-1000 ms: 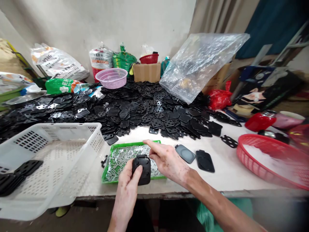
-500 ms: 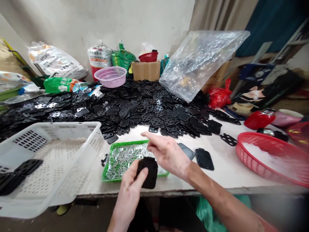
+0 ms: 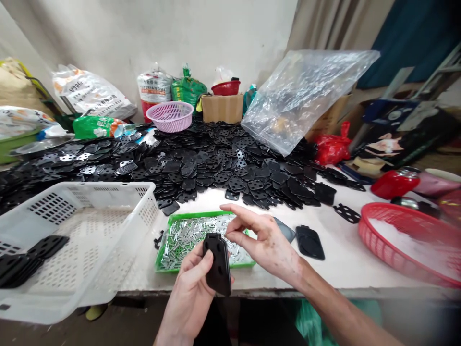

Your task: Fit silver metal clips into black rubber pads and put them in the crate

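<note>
My left hand (image 3: 190, 293) grips a black plastic plate (image 3: 217, 263) with small holes, held tilted just above the table's front edge. My right hand (image 3: 264, 242) hovers right beside the plate's top, thumb and forefinger pinched together, other fingers curled; what they hold, if anything, is too small to name. Under both hands lies a green tray (image 3: 163, 246) full of small silver metal pieces. Two more black plates (image 3: 309, 241) lie flat on the table just right of my right hand.
A large heap of black plates (image 3: 201, 166) covers the back of the table. A white perforated basket (image 3: 72, 240) with a few black plates stands left. A red basket (image 3: 406, 242) sits right. Bags, a pink basket (image 3: 170, 116) and a clear plastic bag (image 3: 306, 96) line the back.
My left hand has turned the black plate and lowered it toward me. My right hand lifted off the tray and now pinches beside the plate's top.
</note>
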{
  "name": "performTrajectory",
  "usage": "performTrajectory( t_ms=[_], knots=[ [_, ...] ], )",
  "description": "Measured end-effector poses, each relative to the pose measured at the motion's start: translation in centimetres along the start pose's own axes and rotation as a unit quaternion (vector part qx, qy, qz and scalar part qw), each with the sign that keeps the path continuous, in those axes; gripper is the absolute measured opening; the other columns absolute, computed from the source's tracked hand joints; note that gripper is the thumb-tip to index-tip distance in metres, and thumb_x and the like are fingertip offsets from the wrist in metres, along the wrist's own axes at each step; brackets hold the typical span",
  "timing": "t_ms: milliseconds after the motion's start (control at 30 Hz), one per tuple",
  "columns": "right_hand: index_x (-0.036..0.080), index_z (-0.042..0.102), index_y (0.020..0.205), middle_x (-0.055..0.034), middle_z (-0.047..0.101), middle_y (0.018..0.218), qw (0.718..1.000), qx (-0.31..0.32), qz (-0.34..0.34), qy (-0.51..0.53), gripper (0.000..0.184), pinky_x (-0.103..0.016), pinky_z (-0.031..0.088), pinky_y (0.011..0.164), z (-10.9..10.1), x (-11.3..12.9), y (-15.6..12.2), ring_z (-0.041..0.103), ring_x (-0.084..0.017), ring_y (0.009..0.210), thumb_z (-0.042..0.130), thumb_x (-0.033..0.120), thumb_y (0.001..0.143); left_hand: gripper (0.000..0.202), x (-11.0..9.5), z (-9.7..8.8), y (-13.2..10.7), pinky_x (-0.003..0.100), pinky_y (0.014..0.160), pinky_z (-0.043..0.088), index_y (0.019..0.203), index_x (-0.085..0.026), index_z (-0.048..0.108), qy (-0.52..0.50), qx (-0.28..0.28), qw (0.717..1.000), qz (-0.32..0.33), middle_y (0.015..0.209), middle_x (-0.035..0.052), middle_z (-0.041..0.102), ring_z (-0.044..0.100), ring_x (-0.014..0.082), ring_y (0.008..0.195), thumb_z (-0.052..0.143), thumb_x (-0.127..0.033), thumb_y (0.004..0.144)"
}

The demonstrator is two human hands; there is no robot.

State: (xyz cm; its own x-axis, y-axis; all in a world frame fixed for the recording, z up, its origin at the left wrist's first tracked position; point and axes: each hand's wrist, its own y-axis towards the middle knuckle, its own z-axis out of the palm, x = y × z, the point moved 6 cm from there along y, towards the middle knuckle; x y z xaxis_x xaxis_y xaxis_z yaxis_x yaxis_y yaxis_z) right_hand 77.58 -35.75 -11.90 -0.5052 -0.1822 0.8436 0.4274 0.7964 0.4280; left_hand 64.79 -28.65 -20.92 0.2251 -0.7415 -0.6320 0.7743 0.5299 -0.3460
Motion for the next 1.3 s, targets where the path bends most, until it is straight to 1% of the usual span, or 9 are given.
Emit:
performTrajectory(
  t_ms=[333,433,633,800,867,967,1067,1167,1300],
  knots=[
    [0.018,0.057,0.131,0.0014,0.068,0.08,0.997,0.024,-0.01,-0.067,0.048,-0.021,0.049,0.071,-0.2,0.8,-0.3,0.062,-0.011,0.071,0.055,0.006,0.084,0.022,-1.0,1.2,-0.4,0.023,0.064,0.049,0.102,-0.016,0.071,0.118,0.033,0.99,0.076,0.091,0.0043,0.067,0.057,0.0125,0.073,0.069,-0.027,0.083],
    [0.019,0.054,0.133,0.001,0.068,0.081,0.994,0.04,-0.014,-0.104,0.051,-0.021,0.048,0.07,-0.3,1.1,-0.4,0.062,-0.011,0.072,0.052,0.004,0.084,0.026,-1.3,1.3,-0.4,0.026,0.077,0.049,0.107,-0.018,0.07,0.169,0.036,0.979,0.11,0.097,0.0051,0.069,0.06,0.0166,0.084,0.067,-0.03,0.085],
    [0.018,0.048,0.135,-0.0024,0.067,0.081,0.96,0.072,-0.033,-0.268,0.055,-0.024,0.046,0.063,0.2,1.5,-0.9,0.06,-0.015,0.066,0.048,0.003,0.082,0.039,-2.0,-0.3,-0.5,0.035,0.091,0.047,0.116,-0.02,0.069,0.333,-0.045,0.925,0.18,0.112,0.0086,0.07,0.061,0.0276,0.104,0.069,-0.037,0.08],
    [0.014,0.046,0.136,-0.0074,0.067,0.085,0.94,0.095,-0.047,-0.323,0.057,-0.027,0.046,0.064,1.0,1.9,-1.1,0.062,-0.019,0.071,0.047,0.003,0.08,0.041,-2.4,-0.5,-0.6,0.033,0.093,0.046,0.118,-0.022,0.068,0.39,-0.051,0.902,0.176,0.117,0.0076,0.069,0.059,0.0286,0.112,0.07,-0.038,0.08],
    [0.013,0.046,0.136,-0.0073,0.067,0.084,0.945,0.094,-0.04,-0.312,0.057,-0.026,0.045,0.063,1.1,2.0,-0.8,0.061,-0.018,0.069,0.047,0.003,0.08,0.039,-2.2,-0.3,-0.5,0.032,0.094,0.045,0.119,-0.023,0.068,0.378,-0.033,0.91,0.164,0.116,0.006,0.07,0.06,0.0267,0.111,0.068,-0.038,0.083],
    [0.015,0.046,0.138,-0.0051,0.068,0.082,0.959,0.092,-0.023,-0.267,0.059,-0.025,0.045,0.063,1.0,1.9,-0.2,0.059,-0.016,0.067,0.048,0.004,0.081,0.036,-1.6,0.2,-0.2,0.033,0.091,0.047,0.121,-0.023,0.066,0.284,0.014,0.949,0.138,0.115,0.0057,0.07,0.061,0.0251,0.107,0.063,-0.035,0.086],
    [0.019,0.047,0.139,-0.0011,0.068,0.078,0.981,0.085,0.006,-0.174,0.058,-0.024,0.046,0.065,0.8,1.1,0.5,0.058,-0.013,0.065,0.051,0.006,0.083,0.037,-1.4,0.4,-0.1,0.032,0.088,0.048,0.122,-0.022,0.066,0.211,0.023,0.968,0.13,0.113,0.0069,0.07,0.062,0.025,0.105,0.064,-0.031,0.086],
    [0.02,0.057,0.129,0.0011,0.068,0.077,0.996,0.072,0.058,-0.008,0.047,-0.022,0.047,0.065,0.8,-0.5,0.7,0.058,-0.011,0.066,0.061,0.014,0.083,0.036,-1.7,0.5,-0.1,0.032,0.087,0.048,0.119,-0.021,0.068,0.174,0.02,0.976,0.13,0.111,0.0071,0.07,0.062,0.0241,0.104,0.067,-0.029,0.084],
    [0.017,0.07,0.104,-0.001,0.07,0.078,0.982,0.033,0.121,0.144,0.023,-0.023,0.05,0.062,0.8,-2.2,0.1,0.062,-0.013,0.066,0.068,0.023,0.082,0.029,-1.8,0.6,-0.3,0.031,0.085,0.05,0.11,-0.02,0.072,0.119,0.012,0.986,0.114,0.107,0.0069,0.071,0.063,0.022,0.099,0.069,-0.028,0.083]
  ],
)
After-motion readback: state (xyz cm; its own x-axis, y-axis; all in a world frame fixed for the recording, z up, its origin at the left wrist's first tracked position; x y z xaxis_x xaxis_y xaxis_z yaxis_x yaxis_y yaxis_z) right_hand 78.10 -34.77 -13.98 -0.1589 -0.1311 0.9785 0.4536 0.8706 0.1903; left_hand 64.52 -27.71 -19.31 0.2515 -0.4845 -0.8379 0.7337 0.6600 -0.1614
